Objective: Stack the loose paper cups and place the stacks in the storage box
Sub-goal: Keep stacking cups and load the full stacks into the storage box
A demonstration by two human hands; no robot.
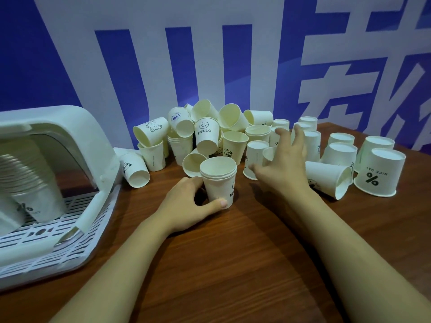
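A short stack of white paper cups (219,180) stands upright on the brown table, and my left hand (186,203) is wrapped around its lower part. My right hand (283,164) hovers with fingers spread over upside-down cups just right of the stack; a small cup (270,153) sits under its fingers, apart from them as far as I can tell. A heap of loose cups (205,134) lies behind, against the wall. At the left stands the white storage box (77,127), its front open, with a long stack of cups (30,176) lying inside.
Several upside-down cups (379,171) stand at the right, and one lies on its side (326,179). The box's slatted white tray (70,231) juts out onto the table. A blue and white printed wall (210,54) closes off the back. Bare wood table (221,264) lies in front.
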